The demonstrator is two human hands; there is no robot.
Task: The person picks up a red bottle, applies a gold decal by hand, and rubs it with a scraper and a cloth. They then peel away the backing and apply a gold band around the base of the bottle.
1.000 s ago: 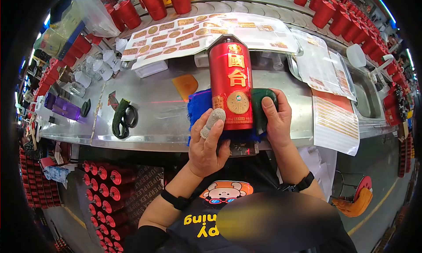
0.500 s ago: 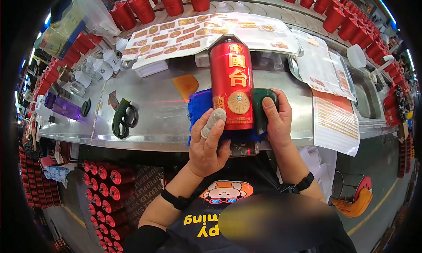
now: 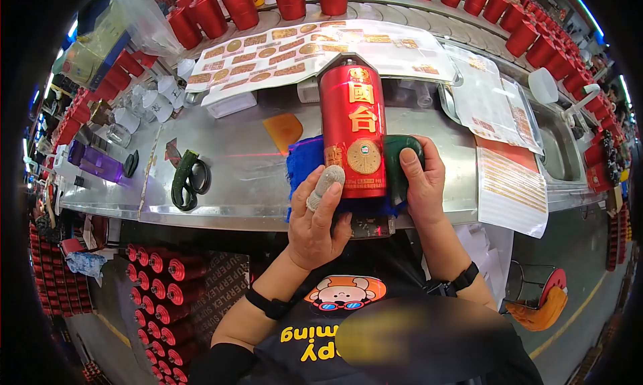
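A red bottle with raised gold Chinese characters and a round gold emblem lies on a blue cloth, its base toward me. My left hand holds its lower left side, fingers bent against it. One fingertip wears a grey-white fabric cover. My right hand is wrapped round a dark green, rounded object, with the thumb on top. That object touches the bottle's lower right side; its exact kind does not show.
Behind the bottle lies a white sheet of gold stickers; more sheets lie right, by a sink. An orange scraper-like piece, a dark green coiled strap and a purple bottle lie left. Red bottles line the conveyor.
Red bottles along the conveyor at the back have slid left, together with a yellow item among them. My hands, the held bottle and the green object show no visible movement.
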